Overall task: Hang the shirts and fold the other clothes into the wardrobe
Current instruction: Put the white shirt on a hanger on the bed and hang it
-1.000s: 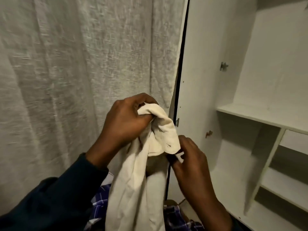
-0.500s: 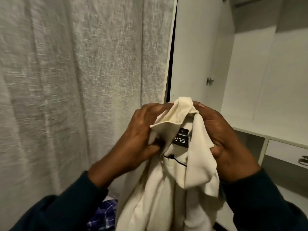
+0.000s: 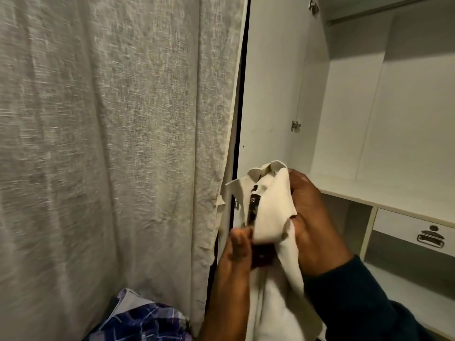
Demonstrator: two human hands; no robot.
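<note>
A person's two hands hold up a cream shirt (image 3: 270, 205) by its collar, in front of an open white wardrobe (image 3: 394, 134). Much of the picture is soft with motion blur, so fine detail is hard to read. The left hand (image 3: 236, 257) is blurred; its thumb and fingers appear to pinch the shirt just below the collar, beside a black neck label (image 3: 253, 209) whose lettering cannot be made out. Something dark sits between that hand and the cloth, and it is unclear what it is. The right hand (image 3: 310, 225) grips the other side of the collar, fingers curled around bunched fabric, so that the cloth hides the fingertips. Both forearms run off the bottom edge, the right one in a dark teal sleeve (image 3: 364, 299). The shirt is plain, pale and crumpled, its pointed collar standing up and folded open, its body hanging down between the arms and cut off at the bottom of the frame. To the left hangs a pale grey woven curtain (image 3: 110, 143), touching the wardrobe's open door (image 3: 268, 94). Inside the wardrobe are a bare hanging space, a shelf (image 3: 394, 198) and a drawer with a metal handle (image 3: 432, 238), partly cut off at the right edge. At the bottom left lies a blue and white checked garment (image 3: 145, 318), only partly visible.
</note>
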